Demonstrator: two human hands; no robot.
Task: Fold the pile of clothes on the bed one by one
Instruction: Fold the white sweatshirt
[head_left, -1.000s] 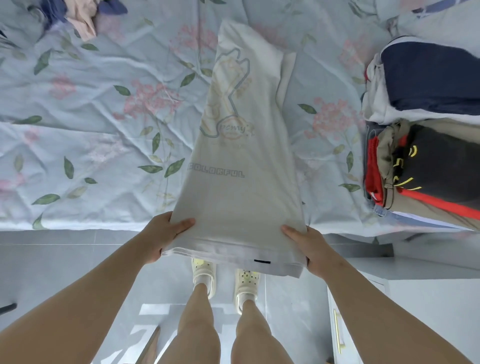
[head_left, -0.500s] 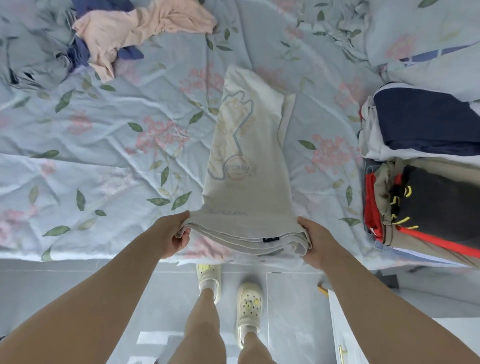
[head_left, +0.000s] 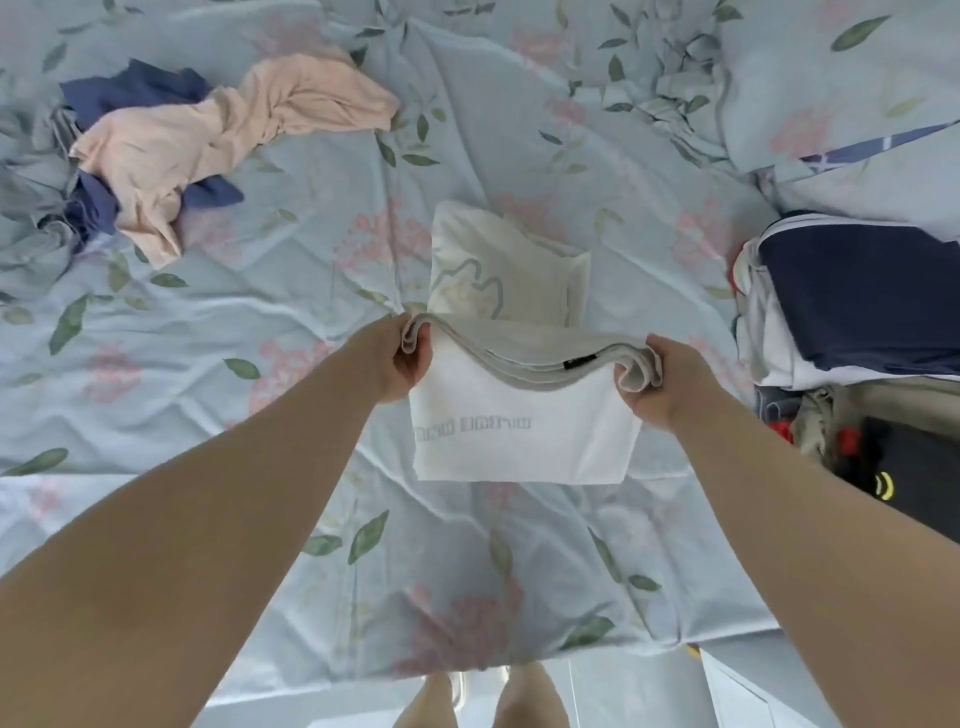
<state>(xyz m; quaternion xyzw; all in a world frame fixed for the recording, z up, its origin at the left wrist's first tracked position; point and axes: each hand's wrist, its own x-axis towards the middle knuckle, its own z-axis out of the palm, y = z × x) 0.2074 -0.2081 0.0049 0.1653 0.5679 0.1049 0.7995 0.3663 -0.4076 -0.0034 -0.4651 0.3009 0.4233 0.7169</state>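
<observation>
Both hands pinch the layered hem of the white T-shirt (head_left: 519, 431), the left hand (head_left: 402, 361) at one corner and the right hand (head_left: 662, 382) at the other, holding it doubled over mid-bed (head_left: 260, 338), the unfolded pile (head_left: 208, 140) well apart.

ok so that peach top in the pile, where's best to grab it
On the peach top, probably the right-hand end: it lies spread on the bed cover, clear of the navy garment tangled under the left half. Pinch there, coming from the right, so that only the top lifts.
</observation>
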